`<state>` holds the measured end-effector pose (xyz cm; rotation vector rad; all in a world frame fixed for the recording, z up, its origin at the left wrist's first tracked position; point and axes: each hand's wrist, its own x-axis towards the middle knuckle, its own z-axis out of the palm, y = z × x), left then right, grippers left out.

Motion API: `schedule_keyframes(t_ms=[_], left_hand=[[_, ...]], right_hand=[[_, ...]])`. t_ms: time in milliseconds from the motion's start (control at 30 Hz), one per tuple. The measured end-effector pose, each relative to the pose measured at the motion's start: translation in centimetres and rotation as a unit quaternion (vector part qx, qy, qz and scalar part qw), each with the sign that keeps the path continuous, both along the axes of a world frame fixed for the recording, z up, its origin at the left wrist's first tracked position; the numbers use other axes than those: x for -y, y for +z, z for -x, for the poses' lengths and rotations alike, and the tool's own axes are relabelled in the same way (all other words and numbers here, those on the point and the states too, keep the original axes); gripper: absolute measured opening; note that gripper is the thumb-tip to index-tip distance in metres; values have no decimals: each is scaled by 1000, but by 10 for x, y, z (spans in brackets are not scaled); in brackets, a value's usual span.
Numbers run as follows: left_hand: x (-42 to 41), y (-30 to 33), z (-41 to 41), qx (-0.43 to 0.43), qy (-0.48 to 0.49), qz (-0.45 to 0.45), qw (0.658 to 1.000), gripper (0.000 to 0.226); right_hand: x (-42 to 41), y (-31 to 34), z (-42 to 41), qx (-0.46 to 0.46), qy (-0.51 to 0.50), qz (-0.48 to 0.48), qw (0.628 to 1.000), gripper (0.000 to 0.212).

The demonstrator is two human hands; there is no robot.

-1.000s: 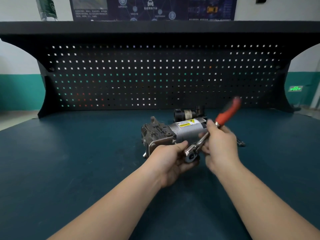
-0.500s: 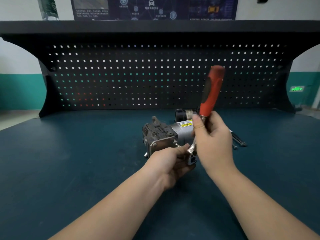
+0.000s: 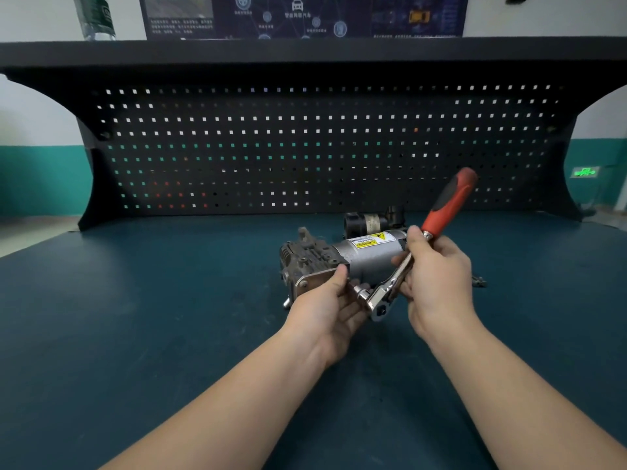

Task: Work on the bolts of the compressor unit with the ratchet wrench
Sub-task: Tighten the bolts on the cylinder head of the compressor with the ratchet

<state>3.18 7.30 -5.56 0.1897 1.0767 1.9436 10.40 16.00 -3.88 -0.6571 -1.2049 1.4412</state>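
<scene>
The compressor unit point(image 3: 342, 257) lies on the dark teal bench, a grey cylinder with a yellow warning label and a dirty cast head at its left end. My right hand point(image 3: 436, 283) grips the steel shaft of the ratchet wrench point(image 3: 383, 296); its red and black handle point(image 3: 449, 201) points up and to the right. A socket on the ratchet head points left toward the unit's front plate. My left hand point(image 3: 330, 307) holds the unit's front plate with thumb on top and fingers under the socket. The bolt itself is hidden.
A small black cylindrical part point(image 3: 369, 220) stands just behind the compressor. A dark metal piece point(image 3: 478, 281) lies on the bench right of my right hand. The black pegboard point(image 3: 305, 147) closes off the back, with a bottle point(image 3: 95, 15) on its top shelf.
The wrench handle swung from tilted right to nearly upright, then back down to the right. My left hand stayed at the unit's front plate.
</scene>
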Motion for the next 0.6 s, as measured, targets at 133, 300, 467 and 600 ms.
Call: schedule_keyframes(t_ms=[133,300,467,600], left_hand=[[0,-3,0,-17,-4,4,1000,17],[1,-5,-10,-94,-42,69,992,18],[-7,-8,-24,-316,-28,171,933,28],[-42,8,-27,-428,7,198,882,40]], right_hand=[[-2,3,-2,11,11,1,1000,26],[-18,6,-9,98,8,30,995,21],[-36,10,-22,162,26,115,980,13],[-60,15,-40,109,-25,166,980,9]])
